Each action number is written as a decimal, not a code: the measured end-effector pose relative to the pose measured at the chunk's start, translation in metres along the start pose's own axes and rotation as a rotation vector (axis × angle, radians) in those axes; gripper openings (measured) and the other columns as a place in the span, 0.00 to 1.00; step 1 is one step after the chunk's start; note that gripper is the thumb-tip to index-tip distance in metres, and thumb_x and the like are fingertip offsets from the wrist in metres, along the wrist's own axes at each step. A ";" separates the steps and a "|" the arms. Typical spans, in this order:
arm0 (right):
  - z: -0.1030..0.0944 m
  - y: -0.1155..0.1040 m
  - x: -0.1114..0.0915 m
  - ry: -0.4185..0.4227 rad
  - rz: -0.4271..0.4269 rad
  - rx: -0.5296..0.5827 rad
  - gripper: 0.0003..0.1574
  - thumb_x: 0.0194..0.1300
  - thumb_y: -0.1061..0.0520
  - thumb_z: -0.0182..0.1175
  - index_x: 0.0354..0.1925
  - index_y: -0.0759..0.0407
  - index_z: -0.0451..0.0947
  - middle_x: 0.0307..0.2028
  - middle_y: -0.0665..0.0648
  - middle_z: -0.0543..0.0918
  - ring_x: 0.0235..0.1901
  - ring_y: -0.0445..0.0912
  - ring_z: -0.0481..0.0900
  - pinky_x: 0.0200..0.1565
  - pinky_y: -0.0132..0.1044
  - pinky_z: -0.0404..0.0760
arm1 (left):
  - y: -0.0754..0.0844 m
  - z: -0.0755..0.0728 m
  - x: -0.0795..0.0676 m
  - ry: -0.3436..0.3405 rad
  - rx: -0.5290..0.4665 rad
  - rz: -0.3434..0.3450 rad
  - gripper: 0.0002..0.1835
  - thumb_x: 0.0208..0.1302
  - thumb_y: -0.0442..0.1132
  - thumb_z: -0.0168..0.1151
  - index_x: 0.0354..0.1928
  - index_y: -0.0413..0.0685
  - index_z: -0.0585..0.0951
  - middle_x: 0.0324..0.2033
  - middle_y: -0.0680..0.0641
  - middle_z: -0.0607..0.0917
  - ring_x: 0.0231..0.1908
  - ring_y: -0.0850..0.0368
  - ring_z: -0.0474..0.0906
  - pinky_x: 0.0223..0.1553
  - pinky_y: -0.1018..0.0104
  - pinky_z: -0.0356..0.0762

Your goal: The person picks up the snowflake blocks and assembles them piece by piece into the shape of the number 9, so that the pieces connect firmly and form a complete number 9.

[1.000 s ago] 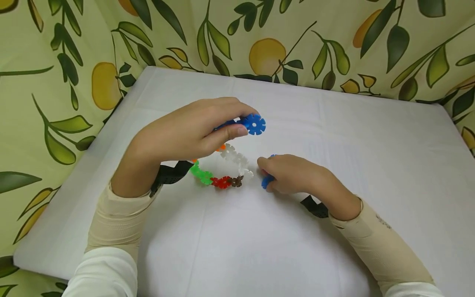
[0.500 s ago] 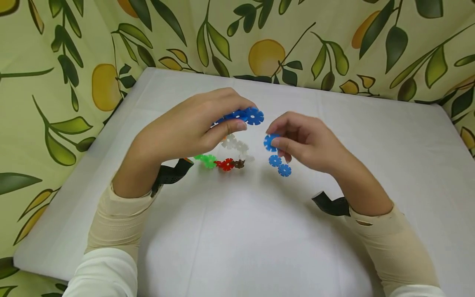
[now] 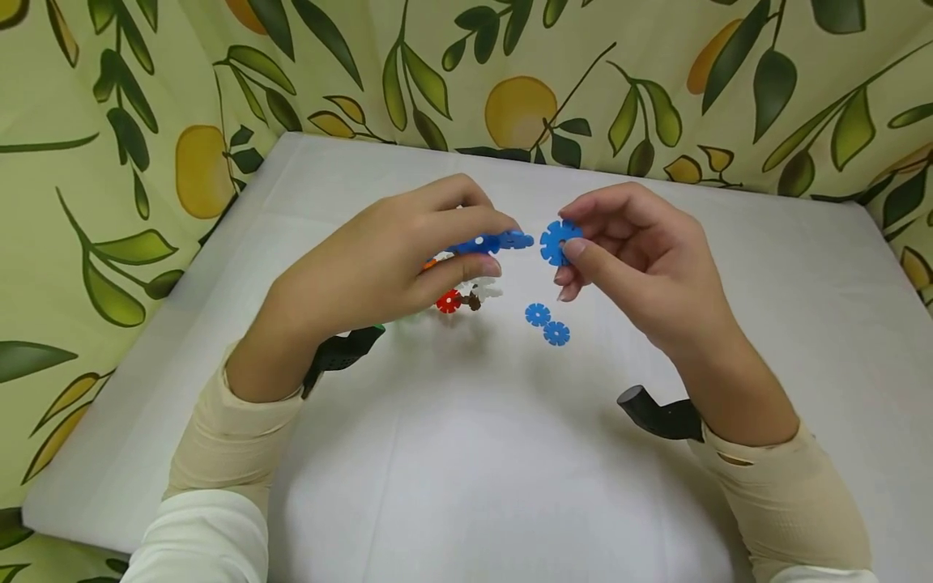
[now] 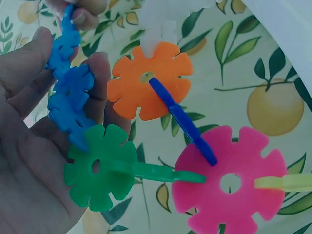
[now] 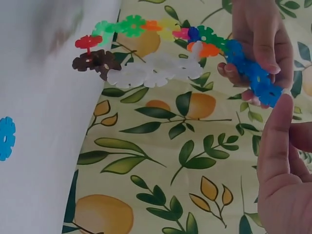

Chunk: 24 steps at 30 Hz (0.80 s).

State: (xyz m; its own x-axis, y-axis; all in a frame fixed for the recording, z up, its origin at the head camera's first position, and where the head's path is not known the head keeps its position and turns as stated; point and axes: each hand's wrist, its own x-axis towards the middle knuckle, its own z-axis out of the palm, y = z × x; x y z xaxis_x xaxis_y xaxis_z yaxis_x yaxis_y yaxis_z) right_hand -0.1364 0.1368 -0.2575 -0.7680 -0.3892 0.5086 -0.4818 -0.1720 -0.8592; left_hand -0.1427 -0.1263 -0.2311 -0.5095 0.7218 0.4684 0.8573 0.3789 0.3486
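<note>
My left hand (image 3: pixel 394 251) grips a short chain of blue notched discs (image 3: pixel 516 240) between thumb and fingers. In the left wrist view the chain joins a green disc (image 4: pixel 101 165), followed by a pink disc (image 4: pixel 224 183) and an orange disc (image 4: pixel 151 80). The rest of the string, with white discs (image 5: pixel 153 72), brown discs (image 5: pixel 100 63) and a red disc (image 3: pixel 448 301), loops out from that hand. My right hand (image 3: pixel 656 267) pinches a single blue disc (image 3: pixel 554 242) close to the chain's free end. Whether the two touch is hard to tell.
Two loose blue discs (image 3: pixel 547 324) lie side by side on the white-covered table (image 3: pixel 466 470), below the hands. Leaf-and-fruit patterned cloth (image 3: pixel 437 73) hangs behind and to the left. Black wrist mounts (image 3: pixel 659 413) stick out under both wrists.
My right hand has picked up a blue disc from the table and brought it up towards the chain. The colourful loop has shifted upward in view, and the chain's end has turned nearly edge-on.
</note>
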 end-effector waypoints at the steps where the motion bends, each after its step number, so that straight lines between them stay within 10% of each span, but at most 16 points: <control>1: 0.001 0.000 0.000 0.004 -0.007 -0.010 0.16 0.64 0.77 0.58 0.51 0.77 0.74 0.36 0.70 0.81 0.28 0.54 0.84 0.34 0.40 0.86 | 0.001 0.001 0.000 -0.005 0.001 -0.003 0.16 0.70 0.42 0.64 0.56 0.44 0.83 0.45 0.50 0.79 0.37 0.64 0.75 0.39 0.70 0.75; 24: 0.011 0.002 -0.008 -0.039 0.146 0.286 0.10 0.70 0.77 0.46 0.47 0.72 0.68 0.23 0.67 0.82 0.17 0.54 0.82 0.21 0.39 0.83 | 0.000 0.018 -0.001 0.038 0.162 0.077 0.18 0.74 0.42 0.58 0.62 0.47 0.78 0.47 0.50 0.79 0.36 0.62 0.75 0.40 0.72 0.75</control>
State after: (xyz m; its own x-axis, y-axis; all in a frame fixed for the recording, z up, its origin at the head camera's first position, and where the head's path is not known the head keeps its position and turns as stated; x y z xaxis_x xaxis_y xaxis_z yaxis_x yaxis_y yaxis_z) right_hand -0.1268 0.1295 -0.2640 -0.8007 -0.4621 0.3811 -0.2254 -0.3571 -0.9065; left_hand -0.1406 -0.1163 -0.2460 -0.4419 0.7311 0.5198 0.8929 0.4141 0.1767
